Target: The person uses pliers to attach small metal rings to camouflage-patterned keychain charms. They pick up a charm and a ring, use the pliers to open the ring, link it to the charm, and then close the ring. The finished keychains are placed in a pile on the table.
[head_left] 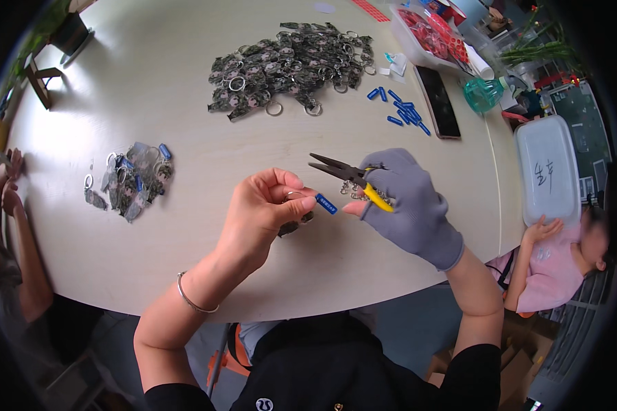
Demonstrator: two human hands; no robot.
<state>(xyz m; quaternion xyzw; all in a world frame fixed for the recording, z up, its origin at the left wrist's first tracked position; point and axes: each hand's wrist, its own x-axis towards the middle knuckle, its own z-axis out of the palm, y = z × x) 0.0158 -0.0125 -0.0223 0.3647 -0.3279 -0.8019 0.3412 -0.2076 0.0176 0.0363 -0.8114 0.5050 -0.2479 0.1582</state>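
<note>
On my feed, the bare left hand (252, 214) pinches a blue tag (328, 204) between thumb and finger, over the table's near part; the tag's long axis slants down to the right, its upper-left end beside the thumb tip. I see a dark keychain (291, 229) below, mostly hidden by those fingers. The gloved right hand (411, 205) is closed around pliers (352, 172), slightly parted jaws pointing left; the glove partly covers metal links (350, 188). Farther lie loose blue tags (406, 113) and a heap of keychains (288, 68), too overlapped for me to separate.
</note>
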